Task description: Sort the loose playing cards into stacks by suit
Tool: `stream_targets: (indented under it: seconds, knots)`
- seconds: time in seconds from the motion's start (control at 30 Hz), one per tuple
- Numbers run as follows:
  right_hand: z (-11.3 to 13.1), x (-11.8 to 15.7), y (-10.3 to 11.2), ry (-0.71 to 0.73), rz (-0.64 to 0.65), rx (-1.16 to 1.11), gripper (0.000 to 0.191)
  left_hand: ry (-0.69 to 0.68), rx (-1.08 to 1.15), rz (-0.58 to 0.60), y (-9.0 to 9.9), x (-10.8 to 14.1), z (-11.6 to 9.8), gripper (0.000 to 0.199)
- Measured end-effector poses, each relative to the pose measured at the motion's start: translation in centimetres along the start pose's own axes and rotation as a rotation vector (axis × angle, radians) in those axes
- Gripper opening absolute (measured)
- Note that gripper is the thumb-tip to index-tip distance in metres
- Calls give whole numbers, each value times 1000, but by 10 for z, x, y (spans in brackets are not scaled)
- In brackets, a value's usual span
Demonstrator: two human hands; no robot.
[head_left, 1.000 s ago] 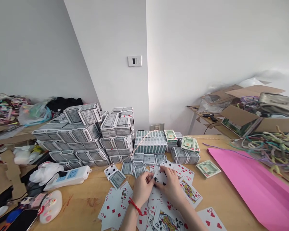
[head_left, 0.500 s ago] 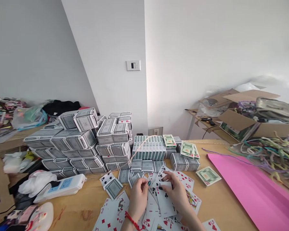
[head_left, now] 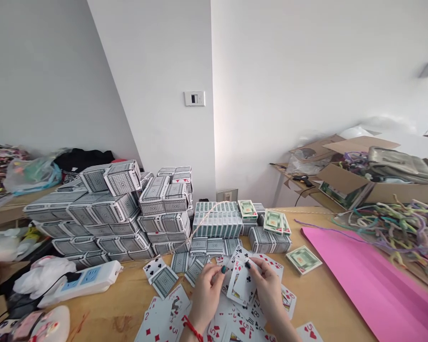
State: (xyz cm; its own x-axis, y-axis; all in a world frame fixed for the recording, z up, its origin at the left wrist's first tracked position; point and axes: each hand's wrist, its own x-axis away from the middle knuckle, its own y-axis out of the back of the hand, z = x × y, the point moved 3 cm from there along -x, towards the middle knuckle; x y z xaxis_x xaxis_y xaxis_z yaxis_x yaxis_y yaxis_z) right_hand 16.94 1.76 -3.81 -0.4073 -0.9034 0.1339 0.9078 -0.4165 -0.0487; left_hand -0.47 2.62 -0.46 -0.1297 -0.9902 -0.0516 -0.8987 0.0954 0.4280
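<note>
My right hand (head_left: pixel 267 280) grips a few playing cards (head_left: pixel 239 284) between thumb and fingers, faces toward me, with a red K corner and a club showing. Close beside their left edge is my left hand (head_left: pixel 209 285), a red cord on its wrist. Its thumb and forefinger are pinched together; what they hold, if anything, is hidden. Beneath both hands lies a loose spread of face-up playing cards (head_left: pixel 223 316). A five of hearts (head_left: pixel 308 332) lies apart at the lower right, and a fan of diamond cards (head_left: pixel 157 320) is to the left.
Tall stacks of grey-backed card blocks (head_left: pixel 103 209) stand at the back left. Green card boxes (head_left: pixel 303 260) sit right of my hands. A white power strip (head_left: pixel 89 280) lies left. Pink paper (head_left: pixel 360 275), tangled coloured strips (head_left: pixel 403 228) and an open carton (head_left: pixel 388 192) are at the right.
The front ace of clubs is no longer on show in my right hand; the king's corner now stands out. My left hand stays pinched. The view has turned slightly right.
</note>
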Motion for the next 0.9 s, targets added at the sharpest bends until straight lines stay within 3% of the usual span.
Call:
stream_targets:
  seconds: [0.17, 0.37, 0.5, 0.63, 0.77, 0.9]
  knots:
    - [-3, 1, -4, -3, -34, -92, 34, -14, -40, 150, -7, 4, -8, 27]
    - [-6, -2, -11, 70, 87, -80, 34, 98, 192, 20, -9, -2, 13, 31]
    - [-4, 3, -14, 127, 127, -2, 32, 142, 196, -20, -8, -3, 19, 38]
    - [2, 7, -13, 130, 106, 30, 31, 63, 76, 17, -5, 0, 12, 41]
    - [7, 6, -13, 91, 183, 17, 34, -51, -49, 15, -6, 3, 3, 37]
    - [5, 6, -15, 81, 236, 70, 37, 0, 12, 8, -9, 5, 2, 37]
